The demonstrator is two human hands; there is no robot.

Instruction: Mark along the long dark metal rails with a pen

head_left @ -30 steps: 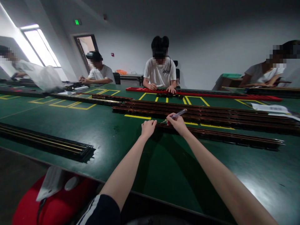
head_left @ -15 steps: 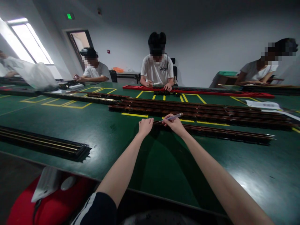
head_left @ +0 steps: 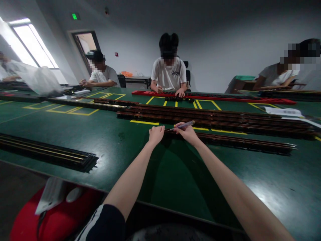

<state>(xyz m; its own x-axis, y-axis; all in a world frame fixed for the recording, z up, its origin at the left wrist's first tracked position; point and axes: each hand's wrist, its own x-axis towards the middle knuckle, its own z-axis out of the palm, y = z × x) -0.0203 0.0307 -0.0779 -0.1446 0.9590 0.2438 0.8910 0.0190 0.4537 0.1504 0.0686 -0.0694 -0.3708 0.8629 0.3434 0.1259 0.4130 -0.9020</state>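
Note:
My right hand (head_left: 187, 133) is closed around a thin pen-like tool (head_left: 183, 126), whose tip points left over the near end of a long dark rail (head_left: 240, 142) lying on the green table (head_left: 175, 177). My left hand (head_left: 155, 134) is curled into a loose fist and rests against the left end of that same rail. Whether it grips anything there is hidden by the fingers.
More long dark rails (head_left: 213, 118) lie stacked beyond my hands. Another bundle of rails (head_left: 47, 154) lies at the near left edge. A person (head_left: 168, 75) opposite works over a red rail (head_left: 213, 98). Others sit at the left and right. A red bag (head_left: 52, 217) sits below the table's edge.
The tool in my right hand has tilted lower, closer to the rail. My head has shifted slightly; both hands stay at the rail's end.

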